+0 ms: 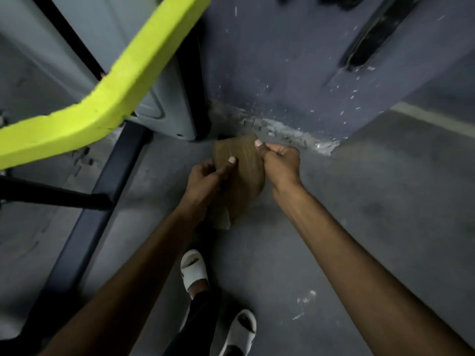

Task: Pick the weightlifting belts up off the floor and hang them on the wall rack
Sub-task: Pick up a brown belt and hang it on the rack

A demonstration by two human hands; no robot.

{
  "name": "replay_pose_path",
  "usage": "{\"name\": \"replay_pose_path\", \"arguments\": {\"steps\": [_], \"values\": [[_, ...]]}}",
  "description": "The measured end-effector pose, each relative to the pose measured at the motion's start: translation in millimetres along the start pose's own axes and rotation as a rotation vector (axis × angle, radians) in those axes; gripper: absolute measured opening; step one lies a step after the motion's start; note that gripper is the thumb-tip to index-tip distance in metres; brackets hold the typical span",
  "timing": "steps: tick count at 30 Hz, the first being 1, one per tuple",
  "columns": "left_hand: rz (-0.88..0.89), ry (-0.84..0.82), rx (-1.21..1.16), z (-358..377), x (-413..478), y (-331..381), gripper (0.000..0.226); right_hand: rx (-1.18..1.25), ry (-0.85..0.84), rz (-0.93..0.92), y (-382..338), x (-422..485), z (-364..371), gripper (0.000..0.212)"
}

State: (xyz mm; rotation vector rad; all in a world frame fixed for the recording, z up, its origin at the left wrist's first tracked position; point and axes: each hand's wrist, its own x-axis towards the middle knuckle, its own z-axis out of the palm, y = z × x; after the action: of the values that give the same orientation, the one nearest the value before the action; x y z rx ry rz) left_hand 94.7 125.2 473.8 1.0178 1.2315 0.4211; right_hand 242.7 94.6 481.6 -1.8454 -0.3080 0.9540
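A brown weightlifting belt [244, 160] is curled into a loop just above the grey floor, close to the foot of a dark blue-grey wall. My left hand [205, 178] grips its left side, thumb pressed on the outer face. My right hand [280, 163] pinches the belt's upper right edge. A loose end of the belt hangs down below my left wrist. The wall rack is out of view.
A yellow-green padded machine arm [123, 80] juts in from the upper left over a black steel frame [84, 222]. The wall [282, 60] has a scuffed base and a black strip [370, 39]. My feet in white slides [195, 273] stand below.
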Motion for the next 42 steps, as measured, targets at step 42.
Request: {"name": "replay_pose_path", "arguments": {"steps": [42], "values": [[1.193, -0.305, 0.180, -46, -695, 528, 0.030, 0.240, 0.090, -1.284, -698, -738, -261, 0.022]]}}
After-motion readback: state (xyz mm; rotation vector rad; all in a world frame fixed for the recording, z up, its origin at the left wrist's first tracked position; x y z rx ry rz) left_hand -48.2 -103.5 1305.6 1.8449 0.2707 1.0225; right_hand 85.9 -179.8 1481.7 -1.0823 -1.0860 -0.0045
